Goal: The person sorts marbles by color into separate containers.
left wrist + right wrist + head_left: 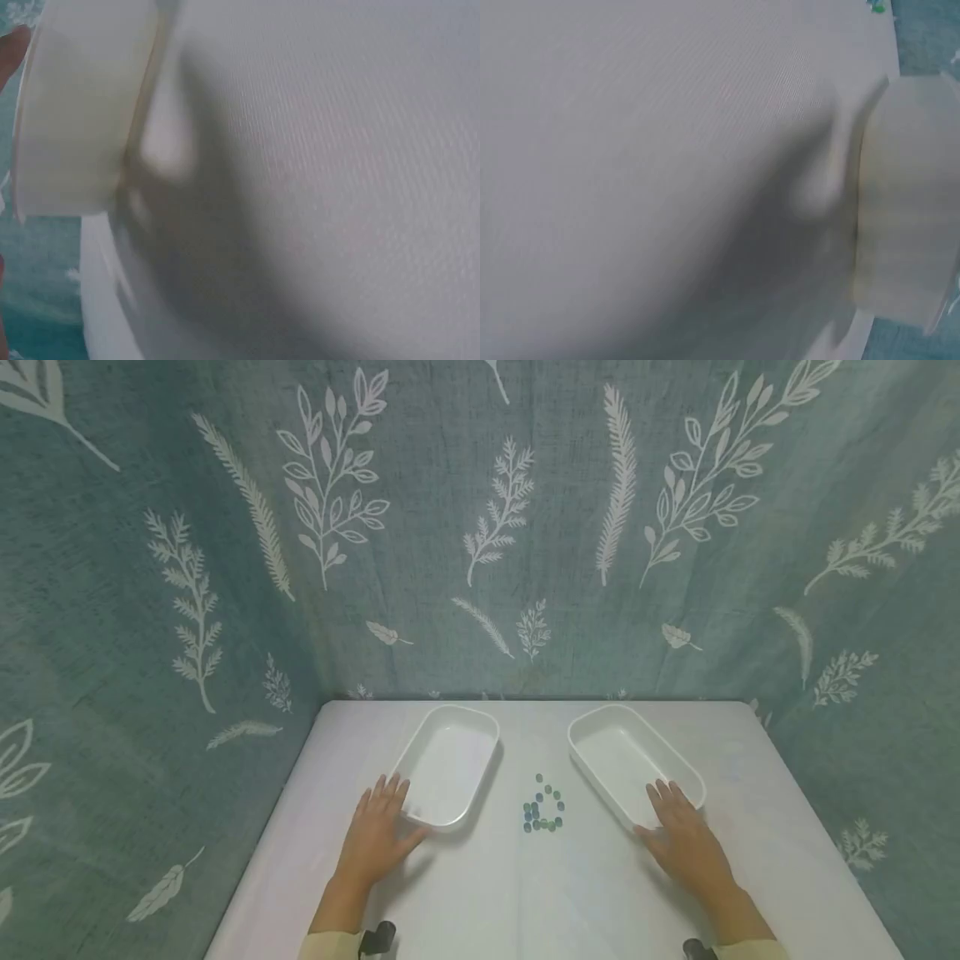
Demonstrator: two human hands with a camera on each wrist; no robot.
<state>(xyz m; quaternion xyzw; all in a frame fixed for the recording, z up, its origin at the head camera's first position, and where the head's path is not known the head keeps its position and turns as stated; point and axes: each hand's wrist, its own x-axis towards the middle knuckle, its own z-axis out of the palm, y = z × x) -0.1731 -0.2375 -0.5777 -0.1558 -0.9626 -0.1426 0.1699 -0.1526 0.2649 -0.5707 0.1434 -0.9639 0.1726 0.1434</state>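
Two white rectangular trays stand on the table, tilted towards each other at their far ends. My left hand (pixel 380 839) is at the near left corner of the left tray (pixel 448 823), its fingers extended along the rim and its thumb by the near edge. In the left wrist view, a fingertip (pixel 13 49) shows beside that tray's wall (pixel 82 112). Over the near end of the right tray (pixel 596 783) lies my right hand (pixel 686 843), fingers straight and reaching over the rim. Between the trays lie several small blue and green glass pebbles (pixel 547 790).
A white cloth covers the table (pixel 517 902). Behind it and at both sides hangs a green curtain (pixel 427 543) with white leaf prints. Dark wrist camera mounts (pixel 378 937) sit at both cuffs.
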